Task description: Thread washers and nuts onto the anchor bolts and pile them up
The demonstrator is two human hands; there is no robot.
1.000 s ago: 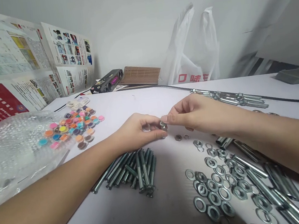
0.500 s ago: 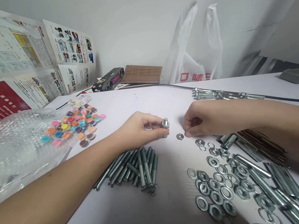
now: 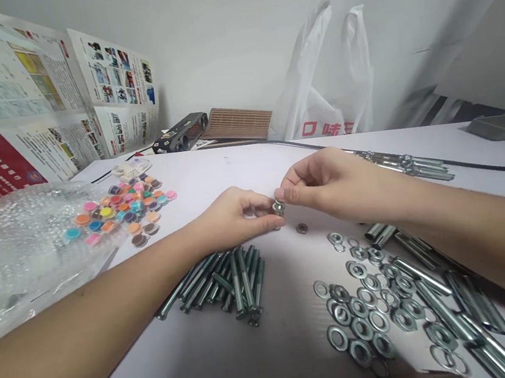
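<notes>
My left hand (image 3: 242, 218) is closed around an upright bolt (image 3: 278, 208), with a flat washer near its top end; the rest of the bolt is mostly hidden by my fingers. My right hand (image 3: 314, 184) pinches what looks like a thin washer (image 3: 278, 200) right at the bolt's top. Whether it is over the bolt end or just above it, I cannot tell. A single hex nut (image 3: 302, 228) lies on the table just below the hands. Several long bolts (image 3: 231, 280) are heaped under my left forearm.
Loose washers and nuts (image 3: 362, 329) spread across the right front, beside metal sleeves (image 3: 478, 302). Assembled anchor bolts (image 3: 408, 164) lie behind my right arm. Coloured little pots (image 3: 117, 211) and bubble wrap (image 3: 24, 247) occupy the left. A white plastic bag (image 3: 319, 95) stands at the back.
My right hand has moved up and left from the table beside the nut to the top of the bolt, bringing a thin washer. My left hand stays in place with the bolt.
</notes>
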